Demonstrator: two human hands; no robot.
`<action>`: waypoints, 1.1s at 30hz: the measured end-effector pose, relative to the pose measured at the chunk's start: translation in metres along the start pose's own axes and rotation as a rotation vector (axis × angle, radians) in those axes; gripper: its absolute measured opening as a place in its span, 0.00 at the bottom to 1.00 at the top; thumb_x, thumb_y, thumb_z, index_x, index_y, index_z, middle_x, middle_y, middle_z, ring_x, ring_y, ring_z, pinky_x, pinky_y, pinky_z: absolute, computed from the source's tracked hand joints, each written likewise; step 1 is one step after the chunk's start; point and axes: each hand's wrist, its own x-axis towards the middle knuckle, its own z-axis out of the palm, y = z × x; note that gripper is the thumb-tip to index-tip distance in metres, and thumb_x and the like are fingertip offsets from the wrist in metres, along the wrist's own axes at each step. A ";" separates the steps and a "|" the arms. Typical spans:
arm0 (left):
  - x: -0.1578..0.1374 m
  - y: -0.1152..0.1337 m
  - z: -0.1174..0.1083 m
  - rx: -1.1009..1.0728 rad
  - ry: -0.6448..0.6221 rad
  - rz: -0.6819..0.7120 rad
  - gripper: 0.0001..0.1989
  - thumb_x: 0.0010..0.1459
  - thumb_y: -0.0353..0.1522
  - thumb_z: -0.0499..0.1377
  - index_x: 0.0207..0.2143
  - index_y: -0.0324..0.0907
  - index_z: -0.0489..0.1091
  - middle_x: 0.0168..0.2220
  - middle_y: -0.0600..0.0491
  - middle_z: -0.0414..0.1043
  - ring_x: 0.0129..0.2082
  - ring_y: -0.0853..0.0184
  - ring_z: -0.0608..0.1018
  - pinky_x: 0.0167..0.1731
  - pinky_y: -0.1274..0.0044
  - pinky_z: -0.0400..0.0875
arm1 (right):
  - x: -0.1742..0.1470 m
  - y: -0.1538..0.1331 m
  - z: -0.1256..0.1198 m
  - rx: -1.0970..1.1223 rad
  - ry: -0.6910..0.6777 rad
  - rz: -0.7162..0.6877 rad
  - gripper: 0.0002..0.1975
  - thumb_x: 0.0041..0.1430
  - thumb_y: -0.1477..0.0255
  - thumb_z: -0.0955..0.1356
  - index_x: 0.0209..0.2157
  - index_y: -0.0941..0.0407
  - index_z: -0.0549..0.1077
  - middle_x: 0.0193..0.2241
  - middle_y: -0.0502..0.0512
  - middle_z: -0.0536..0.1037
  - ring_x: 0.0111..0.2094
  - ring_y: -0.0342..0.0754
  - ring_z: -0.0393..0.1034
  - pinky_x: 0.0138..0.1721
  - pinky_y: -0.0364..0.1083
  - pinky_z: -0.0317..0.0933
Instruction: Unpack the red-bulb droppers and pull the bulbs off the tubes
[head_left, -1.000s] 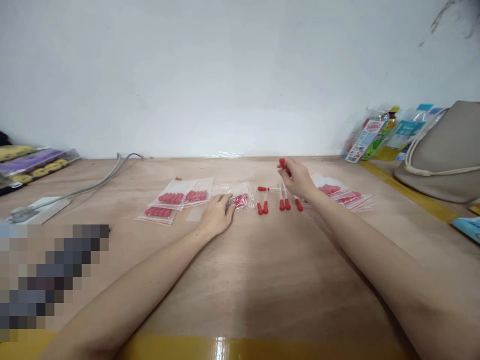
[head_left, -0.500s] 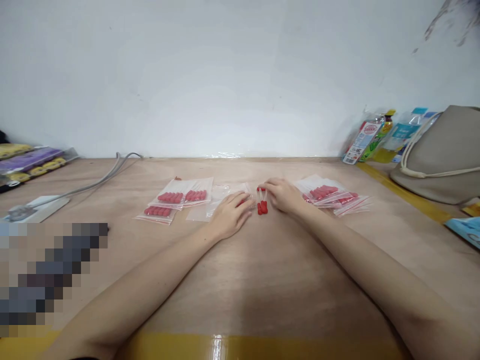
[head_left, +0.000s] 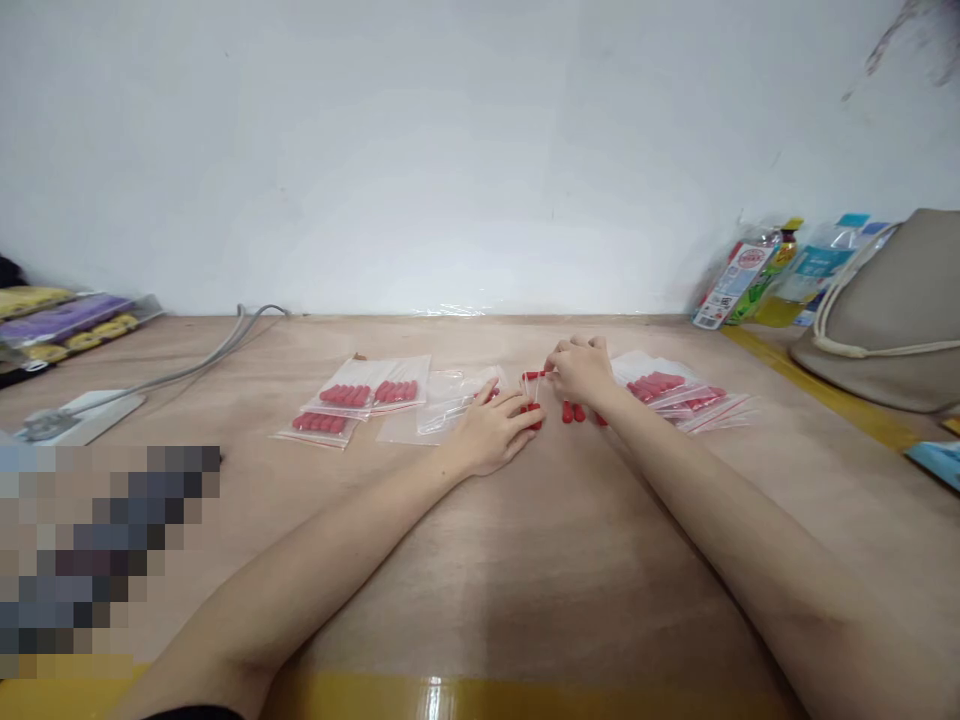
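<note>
My left hand [head_left: 495, 432] lies low on the table with its fingers spread, the fingertips at the lower ends of some thin pale sticks with red ends [head_left: 533, 416]. The upper red ends [head_left: 533, 375] of these sticks show just beyond. My right hand [head_left: 581, 372] is bent over, its thumb and fingertips closed at the red upper end of a stick. Below that hand two more red ends [head_left: 573, 411] lie side by side, and another red end [head_left: 601, 419] shows by the wrist. Clear plastic bags [head_left: 431, 408] lie partly under and behind my left hand.
Zip bags holding red-ended pieces [head_left: 345, 396] lie on the left; a pile of similar bags [head_left: 667, 388] lies beyond my right wrist. A power strip [head_left: 82, 415] with a grey cable is far left. Drink bottles [head_left: 810, 265] and a beige bag [head_left: 892, 310] stand at right.
My left hand has moved right onto the lower red ends. My right hand has shifted right and curled more, and separate red ends now show beneath it. The view has shifted slightly.
</note>
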 end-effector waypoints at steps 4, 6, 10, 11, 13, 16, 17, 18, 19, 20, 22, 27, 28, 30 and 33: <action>0.000 -0.001 0.000 -0.030 0.010 -0.024 0.14 0.61 0.33 0.46 0.48 0.47 0.64 0.47 0.53 0.68 0.47 0.67 0.70 0.58 0.61 0.42 | -0.001 0.008 -0.005 -0.193 0.146 -0.126 0.12 0.55 0.82 0.59 0.31 0.58 0.73 0.34 0.60 0.73 0.39 0.52 0.60 0.39 0.51 0.44; 0.001 -0.001 0.001 -0.028 0.014 -0.021 0.14 0.61 0.33 0.46 0.48 0.47 0.65 0.46 0.53 0.69 0.46 0.67 0.70 0.58 0.61 0.41 | -0.002 0.013 -0.005 -0.279 0.243 -0.155 0.13 0.55 0.82 0.58 0.31 0.58 0.72 0.32 0.59 0.73 0.37 0.51 0.60 0.36 0.50 0.44; 0.005 -0.001 0.003 -0.011 0.023 -0.008 0.14 0.61 0.33 0.46 0.47 0.46 0.65 0.45 0.53 0.69 0.46 0.67 0.70 0.58 0.60 0.38 | -0.002 0.025 -0.003 -0.263 0.405 -0.075 0.14 0.56 0.83 0.57 0.32 0.58 0.71 0.33 0.60 0.72 0.35 0.51 0.61 0.36 0.49 0.46; 0.006 -0.001 0.003 -0.010 0.022 -0.007 0.14 0.61 0.32 0.46 0.47 0.46 0.65 0.45 0.53 0.69 0.46 0.67 0.70 0.58 0.60 0.38 | -0.003 0.027 -0.003 -0.223 0.438 -0.049 0.13 0.56 0.83 0.57 0.32 0.58 0.71 0.33 0.60 0.72 0.35 0.51 0.61 0.36 0.49 0.47; 0.007 -0.001 0.004 -0.014 0.014 -0.005 0.14 0.61 0.32 0.46 0.48 0.46 0.64 0.45 0.53 0.69 0.47 0.67 0.70 0.58 0.59 0.36 | -0.005 0.030 -0.002 -0.081 0.481 -0.014 0.12 0.54 0.83 0.58 0.32 0.58 0.70 0.33 0.59 0.72 0.34 0.50 0.63 0.36 0.48 0.50; 0.009 -0.001 0.004 -0.035 0.008 -0.032 0.14 0.61 0.31 0.46 0.48 0.45 0.63 0.46 0.52 0.69 0.48 0.67 0.70 0.59 0.60 0.36 | -0.012 0.029 0.000 0.194 0.422 -0.091 0.10 0.51 0.82 0.60 0.32 0.58 0.69 0.33 0.58 0.71 0.34 0.48 0.65 0.36 0.45 0.55; 0.008 -0.001 0.004 -0.045 0.009 -0.048 0.14 0.61 0.31 0.46 0.48 0.45 0.63 0.46 0.52 0.68 0.48 0.66 0.69 0.59 0.60 0.36 | -0.015 0.027 0.001 0.261 0.366 -0.146 0.10 0.50 0.82 0.60 0.32 0.58 0.69 0.33 0.57 0.71 0.34 0.47 0.65 0.35 0.44 0.56; 0.008 -0.001 0.003 -0.056 0.010 -0.067 0.14 0.60 0.32 0.47 0.48 0.44 0.62 0.46 0.52 0.69 0.49 0.66 0.69 0.59 0.60 0.36 | -0.018 0.025 0.002 0.307 0.306 -0.194 0.10 0.49 0.83 0.60 0.31 0.58 0.69 0.33 0.56 0.71 0.34 0.47 0.66 0.35 0.44 0.57; 0.008 0.000 0.003 -0.065 0.011 -0.088 0.13 0.60 0.32 0.47 0.47 0.44 0.63 0.46 0.51 0.69 0.49 0.66 0.69 0.59 0.61 0.36 | -0.021 0.022 0.003 0.334 0.254 -0.226 0.11 0.49 0.83 0.60 0.31 0.58 0.69 0.33 0.56 0.71 0.34 0.46 0.66 0.36 0.44 0.58; 0.008 0.000 0.002 -0.071 0.011 -0.109 0.12 0.60 0.32 0.48 0.46 0.43 0.63 0.45 0.51 0.69 0.48 0.66 0.69 0.59 0.61 0.37 | -0.023 0.019 0.005 0.348 0.216 -0.240 0.11 0.48 0.83 0.60 0.31 0.58 0.69 0.33 0.56 0.71 0.33 0.46 0.66 0.36 0.43 0.59; 0.007 0.001 0.002 -0.075 0.006 -0.142 0.11 0.59 0.33 0.49 0.44 0.43 0.64 0.43 0.52 0.70 0.48 0.66 0.69 0.59 0.61 0.39 | -0.028 0.012 0.008 0.356 0.183 -0.237 0.12 0.47 0.84 0.60 0.31 0.58 0.70 0.33 0.56 0.71 0.33 0.46 0.67 0.35 0.43 0.59; 0.005 0.001 0.000 -0.068 0.027 -0.163 0.10 0.59 0.34 0.50 0.42 0.44 0.64 0.41 0.53 0.71 0.47 0.65 0.69 0.59 0.61 0.38 | -0.031 -0.001 0.008 0.363 0.111 -0.240 0.11 0.49 0.81 0.61 0.32 0.57 0.72 0.33 0.55 0.73 0.34 0.45 0.68 0.36 0.43 0.59; 0.004 0.001 0.000 -0.066 0.035 -0.170 0.09 0.58 0.34 0.50 0.41 0.44 0.64 0.40 0.53 0.71 0.47 0.65 0.70 0.59 0.60 0.38 | -0.032 -0.003 0.006 0.365 0.091 -0.237 0.11 0.49 0.80 0.61 0.32 0.57 0.72 0.34 0.55 0.74 0.34 0.45 0.68 0.37 0.43 0.58; 0.003 0.001 -0.001 -0.062 0.047 -0.185 0.08 0.58 0.34 0.51 0.40 0.43 0.65 0.39 0.53 0.71 0.46 0.65 0.70 0.59 0.60 0.37 | -0.034 -0.007 0.000 0.363 0.076 -0.204 0.11 0.49 0.79 0.61 0.33 0.56 0.72 0.34 0.55 0.74 0.35 0.46 0.68 0.38 0.44 0.57; 0.002 0.001 -0.001 -0.048 0.069 -0.200 0.08 0.58 0.34 0.51 0.39 0.43 0.65 0.38 0.53 0.72 0.45 0.65 0.70 0.59 0.60 0.36 | -0.043 -0.013 -0.013 0.361 0.071 -0.144 0.08 0.46 0.76 0.63 0.29 0.55 0.72 0.31 0.53 0.74 0.36 0.48 0.67 0.39 0.46 0.55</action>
